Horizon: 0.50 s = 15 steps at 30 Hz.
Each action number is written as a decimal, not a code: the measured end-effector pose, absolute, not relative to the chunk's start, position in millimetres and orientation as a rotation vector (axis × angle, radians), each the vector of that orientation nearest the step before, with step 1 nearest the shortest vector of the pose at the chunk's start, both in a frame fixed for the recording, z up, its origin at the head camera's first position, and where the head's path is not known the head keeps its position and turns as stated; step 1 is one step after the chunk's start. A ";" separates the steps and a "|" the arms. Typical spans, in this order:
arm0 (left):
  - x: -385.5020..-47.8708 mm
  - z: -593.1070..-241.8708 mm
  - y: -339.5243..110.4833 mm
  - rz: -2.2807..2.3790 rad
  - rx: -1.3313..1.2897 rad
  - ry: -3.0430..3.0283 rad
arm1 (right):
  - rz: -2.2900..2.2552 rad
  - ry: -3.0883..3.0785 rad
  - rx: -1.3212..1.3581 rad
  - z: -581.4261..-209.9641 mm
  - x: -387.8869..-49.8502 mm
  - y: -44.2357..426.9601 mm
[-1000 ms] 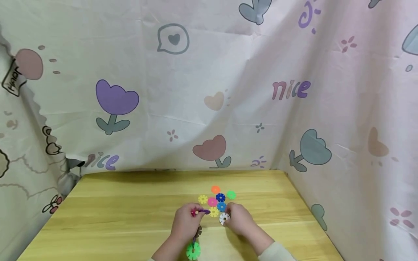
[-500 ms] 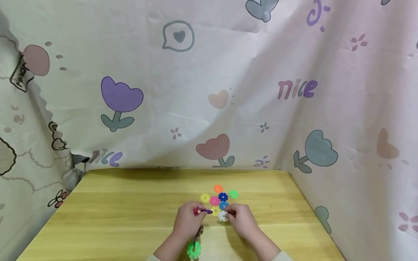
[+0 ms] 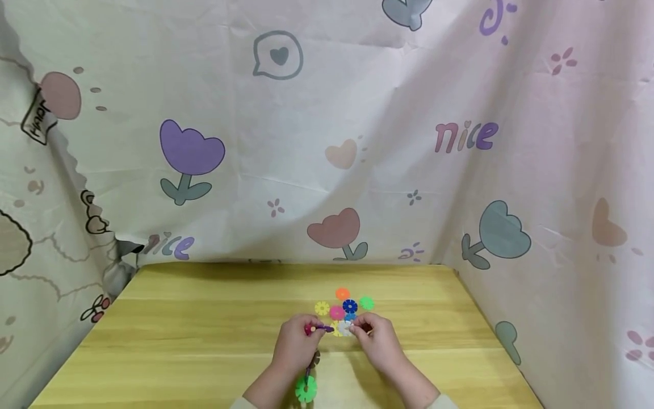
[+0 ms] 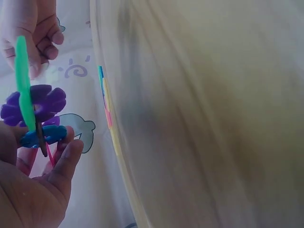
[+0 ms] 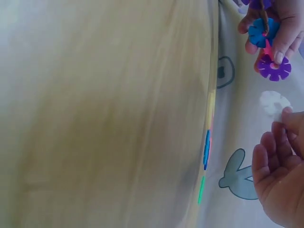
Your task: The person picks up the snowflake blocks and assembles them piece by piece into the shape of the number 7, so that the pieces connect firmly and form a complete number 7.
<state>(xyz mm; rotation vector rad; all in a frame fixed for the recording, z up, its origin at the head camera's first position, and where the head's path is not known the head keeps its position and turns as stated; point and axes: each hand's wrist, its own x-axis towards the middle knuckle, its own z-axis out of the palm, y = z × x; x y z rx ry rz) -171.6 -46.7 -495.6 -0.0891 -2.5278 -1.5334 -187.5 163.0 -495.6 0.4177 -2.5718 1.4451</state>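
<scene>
My left hand point(image 3: 298, 343) pinches a chain of joined notched discs; a purple disc point(image 3: 327, 328) points right from the fingertips and a green disc point(image 3: 306, 389) hangs at the near end. In the left wrist view the chain shows a green disc point(image 4: 23, 80), a purple disc point(image 4: 47, 102) and a blue disc point(image 4: 54, 134). Thumb and fingers of my right hand point(image 3: 379, 339) pinch a white disc point(image 3: 344, 328) by its edge. The right wrist view shows the white disc point(image 5: 274, 102) apart from the chain's purple disc point(image 5: 275, 70).
Beyond the hands, loose discs lie on the wooden table point(image 3: 179, 335): orange point(image 3: 343, 293), green point(image 3: 367, 303), dark blue point(image 3: 349, 306), pink point(image 3: 336, 312), light blue and two yellow, one at the left point(image 3: 322, 308). A patterned cloth point(image 3: 286, 142) hangs behind and at both sides.
The white disc in my right hand has moved up and left, closer to the purple disc, and now overlaps the near yellow disc in view. My left hand keeps its grip on the chain.
</scene>
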 end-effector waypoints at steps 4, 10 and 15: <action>-171.3 -495.6 -45.1 -1.518 -0.085 -2.545 | 1.579 -2.510 0.371 -495.3 -186.9 161.6; -170.5 -495.4 -43.2 -1.539 -0.082 -2.538 | 1.715 -2.438 0.350 -495.6 -185.4 159.9; -169.2 -493.4 -41.9 -1.516 -0.084 -2.537 | 1.727 -2.442 0.362 -495.1 -183.7 158.8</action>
